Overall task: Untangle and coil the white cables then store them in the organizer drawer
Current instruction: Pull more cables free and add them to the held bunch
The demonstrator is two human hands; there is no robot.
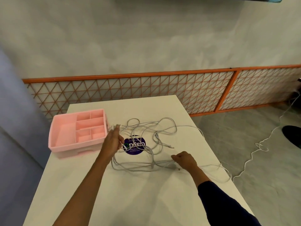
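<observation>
Two hands work at one loose tangle of thin, rubbery white cables (147, 128). The left hand (112, 141) is raised just over the surface (146, 193) with its fingers reaching away almost straight. Strands cross its fingertips and loop past the thumb. It is blurred, but the thumb seems to clamp those strands against the palm. The right hand (185, 160) rests low on the surface with its fingers curled, pinching a cable where several strands run side by side. A plug end lies just beside its wrist.

Between the hands the cables sprawl in open loops across a round purple sticker (135, 146) with pale lettering. One strand trails off the right edge of the smooth white surface.

Just left of the left hand stands a pink plastic organizer (65, 144), a matt rectangular box whose open top is split into compartments. Its drawer (76, 154) sits shut in the front face.

Beyond the surface, an orange lattice panel (130, 90) runs along a grey wall. A white cord (260, 144) snakes over the grey floor.
</observation>
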